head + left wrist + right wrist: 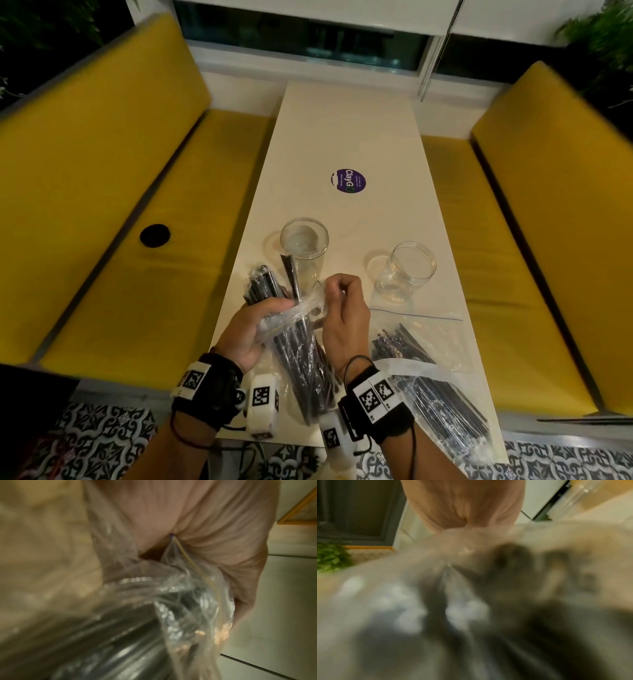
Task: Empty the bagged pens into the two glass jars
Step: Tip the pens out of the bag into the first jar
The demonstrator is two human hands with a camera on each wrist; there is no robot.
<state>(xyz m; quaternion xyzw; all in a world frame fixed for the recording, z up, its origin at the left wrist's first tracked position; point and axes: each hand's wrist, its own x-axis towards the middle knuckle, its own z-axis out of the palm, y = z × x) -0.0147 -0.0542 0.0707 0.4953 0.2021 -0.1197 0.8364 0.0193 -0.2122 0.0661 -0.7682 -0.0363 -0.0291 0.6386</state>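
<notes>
The held bag [301,315] is thin, clear, crinkled plastic with glossy highlights; the pens [301,349] inside look dark and shiny. Both jars [304,240] [407,270] are clear, smooth glass. The table [346,137] is smooth, matt cream; the bench cushions [85,137] are matt yellow cloth.

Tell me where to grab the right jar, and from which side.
Judging by the head view, grip the right jar round its straight wall below the threaded rim, from its right with the right hand. It stands upright, empty and open-topped, apart from the left jar, with bare table on that side. A bag of pens lies just nearer, so come in above it.
</notes>
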